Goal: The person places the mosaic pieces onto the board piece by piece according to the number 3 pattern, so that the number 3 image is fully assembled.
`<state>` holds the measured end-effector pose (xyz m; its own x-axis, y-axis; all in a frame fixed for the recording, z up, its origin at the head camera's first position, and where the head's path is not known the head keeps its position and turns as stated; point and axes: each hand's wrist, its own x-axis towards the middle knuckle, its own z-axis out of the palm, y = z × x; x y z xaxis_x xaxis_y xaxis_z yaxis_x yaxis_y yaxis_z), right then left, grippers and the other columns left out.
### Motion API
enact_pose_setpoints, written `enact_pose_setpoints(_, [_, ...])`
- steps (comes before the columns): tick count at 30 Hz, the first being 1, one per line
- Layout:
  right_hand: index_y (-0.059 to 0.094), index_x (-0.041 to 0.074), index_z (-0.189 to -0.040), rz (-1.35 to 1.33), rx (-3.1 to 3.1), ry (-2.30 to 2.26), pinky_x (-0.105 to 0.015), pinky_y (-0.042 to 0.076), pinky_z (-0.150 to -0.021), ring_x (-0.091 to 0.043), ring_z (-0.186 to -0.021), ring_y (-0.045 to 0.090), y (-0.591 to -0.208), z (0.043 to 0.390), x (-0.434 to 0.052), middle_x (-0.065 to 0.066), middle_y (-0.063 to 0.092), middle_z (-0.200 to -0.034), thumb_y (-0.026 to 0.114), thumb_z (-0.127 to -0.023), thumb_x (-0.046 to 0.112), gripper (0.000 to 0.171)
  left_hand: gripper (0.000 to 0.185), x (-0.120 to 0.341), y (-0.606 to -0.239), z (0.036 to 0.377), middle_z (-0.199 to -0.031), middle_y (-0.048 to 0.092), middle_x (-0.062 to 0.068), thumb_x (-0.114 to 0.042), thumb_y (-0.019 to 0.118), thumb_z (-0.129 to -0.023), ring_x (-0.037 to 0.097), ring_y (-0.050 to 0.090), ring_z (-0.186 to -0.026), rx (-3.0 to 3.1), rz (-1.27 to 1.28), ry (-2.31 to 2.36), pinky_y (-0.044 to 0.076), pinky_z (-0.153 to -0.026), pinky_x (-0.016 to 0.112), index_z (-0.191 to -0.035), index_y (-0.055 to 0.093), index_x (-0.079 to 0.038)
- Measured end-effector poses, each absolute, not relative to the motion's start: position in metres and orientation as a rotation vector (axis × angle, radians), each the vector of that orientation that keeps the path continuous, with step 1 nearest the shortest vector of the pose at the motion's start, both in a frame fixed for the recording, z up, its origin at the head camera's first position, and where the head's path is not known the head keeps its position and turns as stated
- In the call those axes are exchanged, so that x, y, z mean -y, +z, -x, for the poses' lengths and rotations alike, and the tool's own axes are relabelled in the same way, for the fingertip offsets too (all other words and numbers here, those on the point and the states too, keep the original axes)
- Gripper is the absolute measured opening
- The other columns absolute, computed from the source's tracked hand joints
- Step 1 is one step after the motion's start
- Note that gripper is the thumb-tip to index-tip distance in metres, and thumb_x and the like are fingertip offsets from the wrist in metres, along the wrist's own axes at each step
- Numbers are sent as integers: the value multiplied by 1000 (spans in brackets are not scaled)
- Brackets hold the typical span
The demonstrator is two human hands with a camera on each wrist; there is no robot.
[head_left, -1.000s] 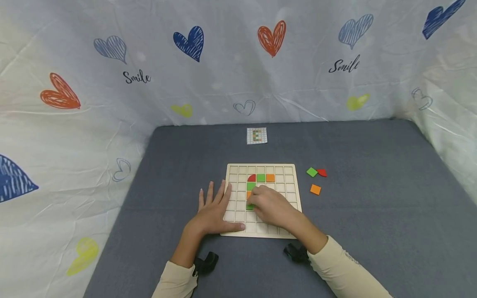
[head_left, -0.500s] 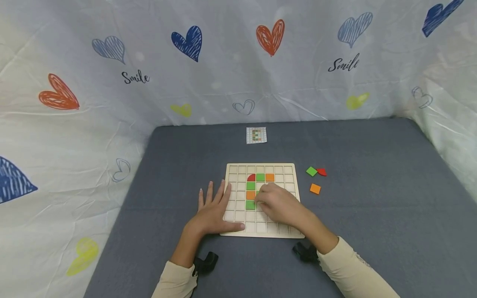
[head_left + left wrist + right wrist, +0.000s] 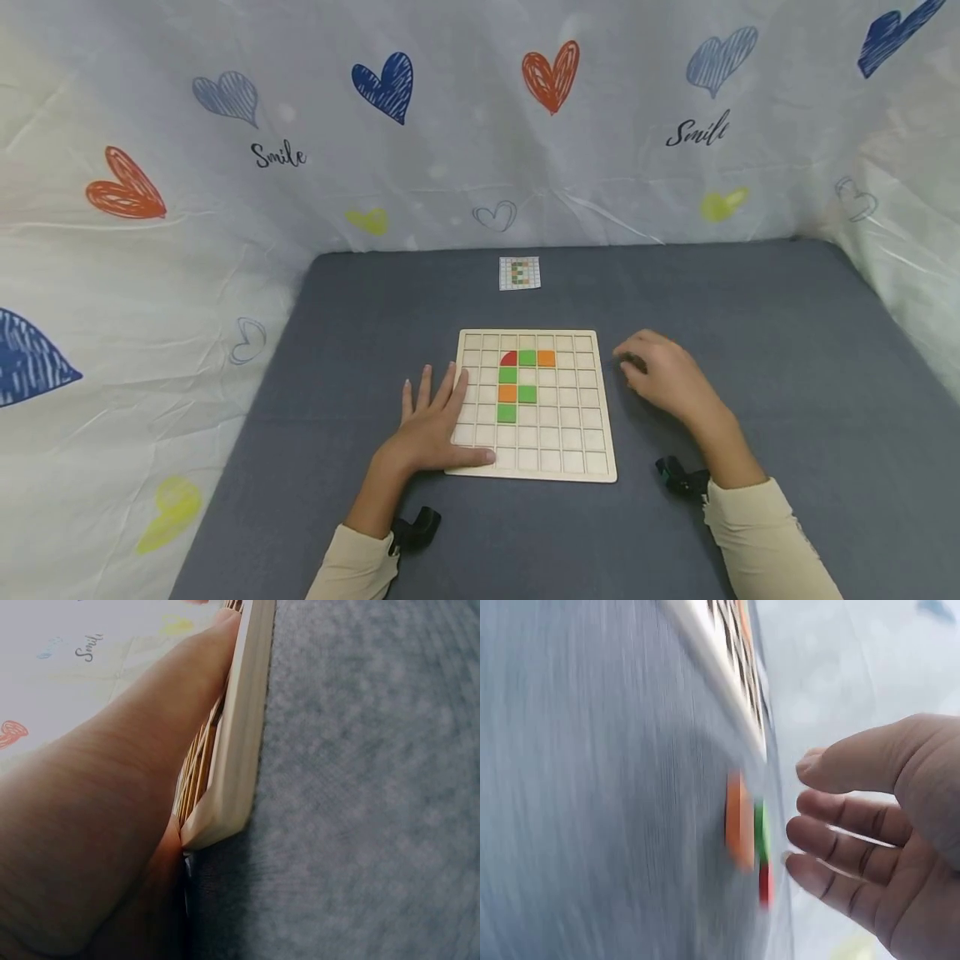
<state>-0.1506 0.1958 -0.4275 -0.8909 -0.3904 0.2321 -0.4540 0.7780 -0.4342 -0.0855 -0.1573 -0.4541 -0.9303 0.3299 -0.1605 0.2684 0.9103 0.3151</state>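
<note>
A wooden grid board (image 3: 570, 437) lies on the table. Its top row of tiles runs from a red quarter-round tile (image 3: 509, 359) through a green square to an orange one (image 3: 547, 358). Below the red tile are green, orange and green squares, with another green tile (image 3: 527, 394) right of the lower orange one. My left hand (image 3: 427, 429) rests spread on the board's left edge and corner. My right hand (image 3: 663, 375) hovers right of the board, fingers loosely bent and holding nothing. Near it the right wrist view shows loose orange (image 3: 739, 817), green (image 3: 761, 832) and red (image 3: 765, 885) tiles, blurred.
A small card (image 3: 519, 273) printed with a coloured grid pattern lies behind the board. Grey cloth (image 3: 375, 308) covers the table. A pale curtain with hearts hangs at the back and sides. Black wrist cameras (image 3: 416, 529) sit at both wrists.
My right hand has left the board and moved right, over the loose tiles, hiding them in the head view. A green tile now shows in the cell it uncovered. My left hand stays put.
</note>
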Motion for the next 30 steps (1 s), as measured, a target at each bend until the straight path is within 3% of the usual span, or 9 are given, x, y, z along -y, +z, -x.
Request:
enact_pose_setpoints(10, [58,0,-115,-460,3040,758,-34,37,-54,-19,-63,47,-435,164,-239,-16,56,-99,60,-81,4,34,121,158,-454,84,-151,-8,2,-84,49,-57,33,-15,-132,-2862,-446,414,-10,-99,57,-146,-1,-20])
enact_pose_setpoints(30, [64,1,-100,-385,2924,730,-42,43,-65,-25,-74,53,-439,161,-236,-15,61,-88,63,-78,2,22,121,156,-454,85,-150,-8,1,-84,49,-57,33,-14,-133,-2875,-458,419,-10,-99,57,-146,0,-20])
